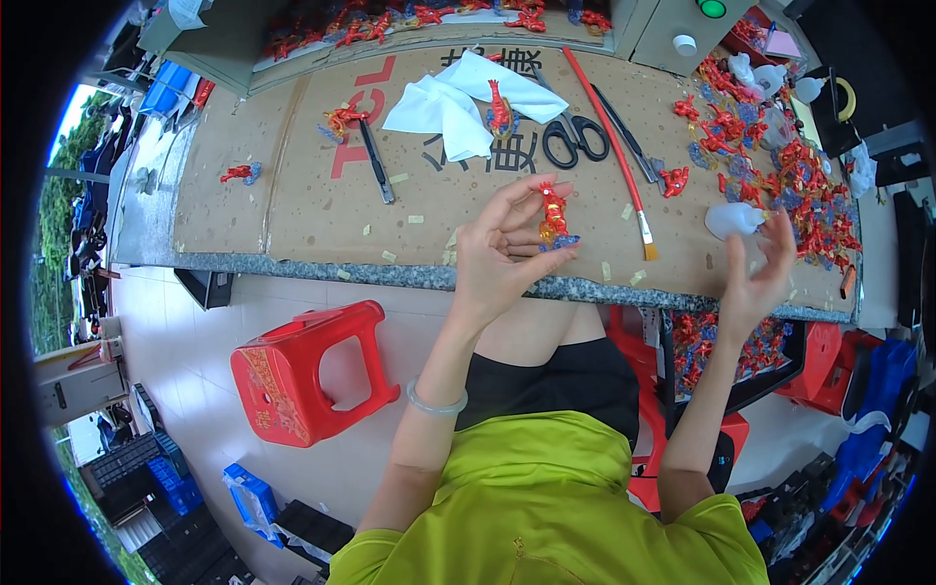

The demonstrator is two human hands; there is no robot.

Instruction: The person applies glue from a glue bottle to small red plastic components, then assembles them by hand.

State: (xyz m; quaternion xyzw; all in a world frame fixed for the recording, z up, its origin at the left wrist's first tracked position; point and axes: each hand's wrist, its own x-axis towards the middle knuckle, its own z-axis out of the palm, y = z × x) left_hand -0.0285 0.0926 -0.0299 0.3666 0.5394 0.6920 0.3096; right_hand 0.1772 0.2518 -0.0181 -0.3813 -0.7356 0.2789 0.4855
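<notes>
Holding a red figurine (553, 210) upright in the head view: left hand (492, 255) has it gripped between thumb at the base and fingers up top, just above the front edge of the desk (390, 271). Blue and amber parts at its lower end.

Right hand (759, 278) is at the nozzle of a small white bottle (726, 221), thumb and fingers apart; can't tell if it's gripping or just touching.

Desk is covered by a cardboard sheet (219, 210). On it, beyond the left hand: white cloth (439, 107) with a second figurine (499, 107) on it, black-handled scissors (573, 119) alongside. Between the hands, a red-handled brush (606, 146), bristles toward the person, slim black tool (626, 134) just right of it. Black-handled knife-like tool (376, 161) left of the cloth. Big pile of red and blue figurines (814, 195) on the right, past the bottle. Red stool (278, 390) on the floor, left side.
</notes>
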